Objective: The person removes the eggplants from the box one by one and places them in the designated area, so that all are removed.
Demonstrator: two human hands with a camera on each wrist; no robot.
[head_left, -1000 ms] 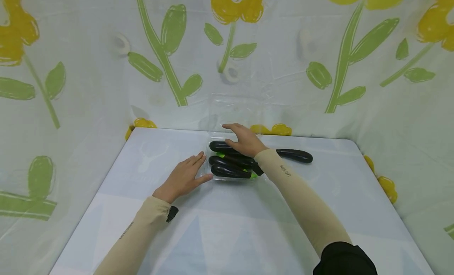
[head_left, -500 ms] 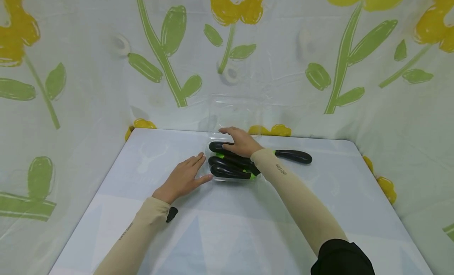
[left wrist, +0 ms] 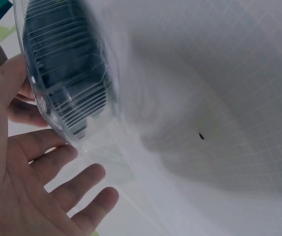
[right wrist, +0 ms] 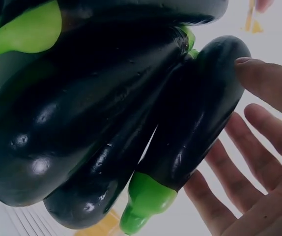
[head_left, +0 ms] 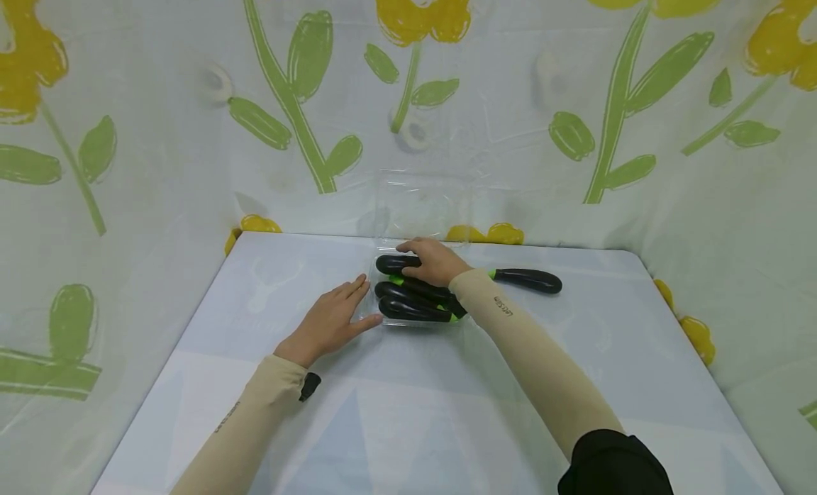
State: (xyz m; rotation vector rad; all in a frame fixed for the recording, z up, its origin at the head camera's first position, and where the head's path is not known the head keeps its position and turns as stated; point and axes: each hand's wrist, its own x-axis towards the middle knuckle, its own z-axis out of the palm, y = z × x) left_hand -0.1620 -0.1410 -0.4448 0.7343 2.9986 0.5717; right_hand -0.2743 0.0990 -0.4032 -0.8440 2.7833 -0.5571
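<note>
In the head view, several dark eggplants with green caps lie side by side in a clear plastic box (head_left: 418,325). My right hand (head_left: 439,261) is over the back eggplant (head_left: 392,264). In the right wrist view the thumb (right wrist: 266,81) overlaps that eggplant's rounded end, and the spread fingers (right wrist: 244,169) lie along its far side. My left hand (head_left: 328,318) rests at the box's left end with fingers extended. The left wrist view shows its thumb (left wrist: 6,78) against the box's rim and two fingertips close under the edge.
The box's clear lid (head_left: 424,204) stands raised behind it, near the patterned curtain (head_left: 504,140). Another eggplant (head_left: 528,281) lies on the pale table (head_left: 606,325) right of the box, its green end toward the right hand.
My right hand has come down and slightly left over the back eggplant, its fingers now lower. The left hand and the eggplants have stayed about where they were.
</note>
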